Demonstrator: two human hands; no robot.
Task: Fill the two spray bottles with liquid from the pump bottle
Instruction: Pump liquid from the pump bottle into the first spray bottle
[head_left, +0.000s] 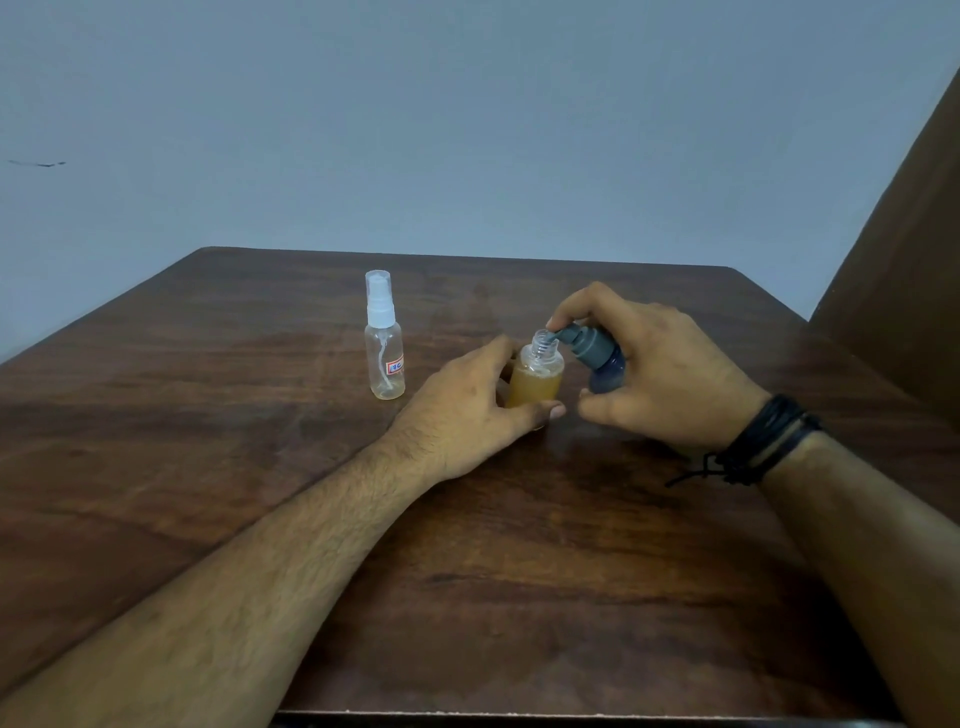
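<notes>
Your left hand (470, 410) grips the open bottle (535, 376), mostly amber-filled, right hand (660, 374) grips the pump bottle (597, 356) at its neck; capped bottle (384, 345) looks empty, likely half done.

I can make out only one piece of lettering. It sits on a small white sticker (396, 367) with a red border, stuck low on the side of the capped spray bottle (385, 349) standing at the left. The blue characters look like "EC" or "FC", but I cannot tell which, and the sticker curves away round the bottle so the rest is hidden. I read no brand, number or sign on anything else.
</notes>
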